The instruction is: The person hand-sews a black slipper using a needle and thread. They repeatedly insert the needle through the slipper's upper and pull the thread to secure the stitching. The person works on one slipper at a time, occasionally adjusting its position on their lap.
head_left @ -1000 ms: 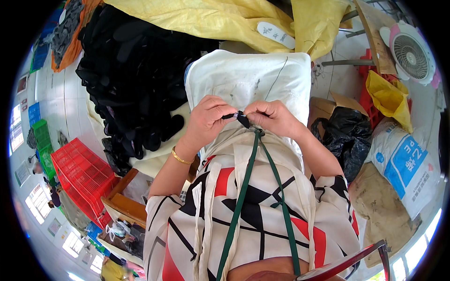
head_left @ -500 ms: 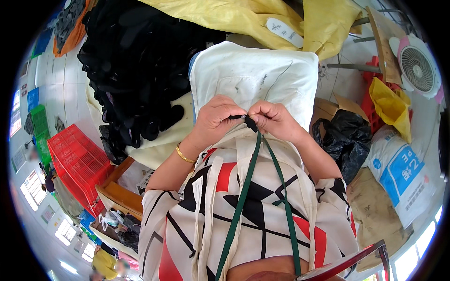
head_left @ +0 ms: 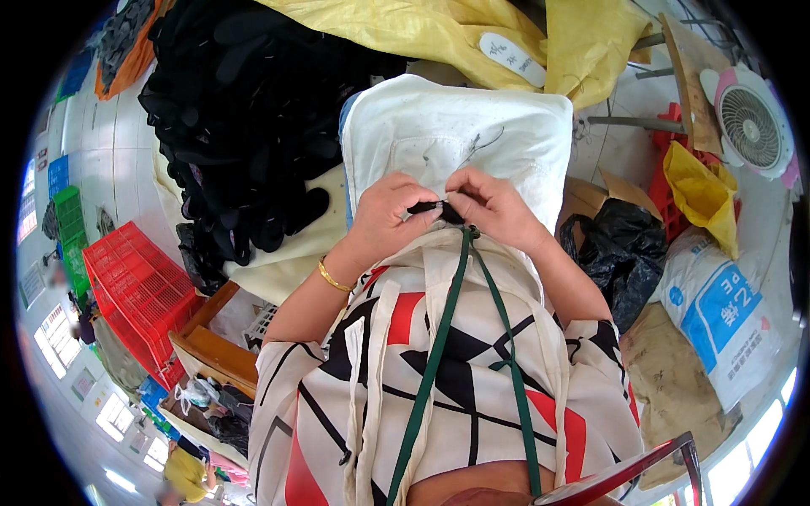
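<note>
My left hand (head_left: 385, 212) and my right hand (head_left: 496, 211) meet over the near edge of a white cloth (head_left: 456, 118) on my lap. Between them is a small black fabric piece (head_left: 451, 214), pinched from both sides by thumbs and forefingers. Its full shape is hidden by the fingers. A green cord (head_left: 434, 371) runs down my front in two strands, and its end reaches a small dark part just under the black piece. Dark thread scraps (head_left: 477, 150) lie on the white cloth.
A big heap of black sole-shaped pieces (head_left: 245, 118) rises at the left on pale cloth. Red crates (head_left: 139, 295) and a wooden drawer (head_left: 224, 337) stand left. A yellow sheet (head_left: 422, 34) lies ahead; a black bag (head_left: 620, 249), white sack (head_left: 717, 312) and fan (head_left: 751, 126) are right.
The black piece has been turned between my fingers, and more of it shows by the left fingertips. My right fingers have lifted slightly. The threads on the white cloth have shifted.
</note>
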Available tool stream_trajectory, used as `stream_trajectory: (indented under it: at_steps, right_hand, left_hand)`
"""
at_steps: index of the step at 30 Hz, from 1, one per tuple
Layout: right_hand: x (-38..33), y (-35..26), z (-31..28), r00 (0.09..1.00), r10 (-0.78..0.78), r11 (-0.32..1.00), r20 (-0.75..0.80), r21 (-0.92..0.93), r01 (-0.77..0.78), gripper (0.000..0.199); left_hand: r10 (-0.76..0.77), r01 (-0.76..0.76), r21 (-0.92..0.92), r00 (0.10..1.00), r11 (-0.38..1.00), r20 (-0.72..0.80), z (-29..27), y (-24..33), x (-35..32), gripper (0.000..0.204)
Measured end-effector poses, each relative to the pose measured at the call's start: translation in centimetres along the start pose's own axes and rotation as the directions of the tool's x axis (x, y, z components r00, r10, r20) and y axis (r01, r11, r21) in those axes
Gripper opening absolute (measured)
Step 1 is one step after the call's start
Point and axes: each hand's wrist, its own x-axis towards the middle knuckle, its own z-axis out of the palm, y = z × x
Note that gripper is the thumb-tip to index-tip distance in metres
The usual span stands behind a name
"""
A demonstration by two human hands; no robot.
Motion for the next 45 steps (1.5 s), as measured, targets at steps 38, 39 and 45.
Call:
stream_trajectory:
  at_steps: [38,39,45]
  right_hand:
    - [3.0,-0.4,1.6,0.999,-0.038,0.996,-0.016,-0.078,0.037,0.014]
    - [3.4,-0.2,1.5,1.0,0.01,0.997,0.03,0.07,-0.012,0.013]
    - [6.0,-0.9,2.0,0.996,0.072,0.99,-0.052,0.125,-0.065,0.014]
  left_hand:
    - [-0.333,0.347,-0.764,0.925,0.544,0.183,-0.5,-3.9,-0.1,0.007]
    - [-0.321,0.372,-0.797,0.917,0.476,0.236,-1.4,-3.8,-0.1,0.008]
    - [-0.411,0.312,-0.803,0.907,0.508,0.093,-4.1,-7.4,-0.5,0.013]
